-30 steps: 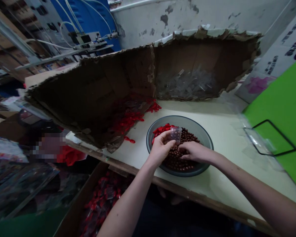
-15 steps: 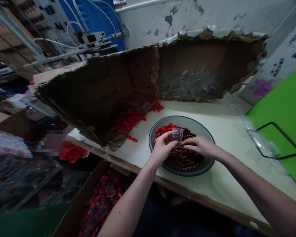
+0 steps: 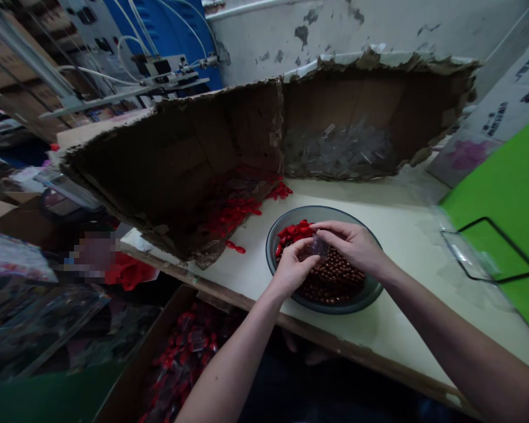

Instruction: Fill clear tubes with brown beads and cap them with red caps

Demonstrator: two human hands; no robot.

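Head view: left hand [image 3: 296, 265] pinches the clear container [image 3: 320, 247] between thumb and fingers, above the centre of the bowl [image 3: 370, 235]; contents blurred. Right hand [image 3: 350, 242] has thumb and fingertips at its upper edge; exact grip unclear. Red pieces [image 3: 293, 232] at the bowl's 10 o'clock, partly hidden; brown beads [image 3: 335, 279] from centre toward 5 o'clock, partly covered by hands. Lower-left carton [image 3: 136, 352] cut off by frame.

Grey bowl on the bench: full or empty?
Partly full. Dark brown beads and red pieces lie in the grey bowl, its inner wall showing bare above them.
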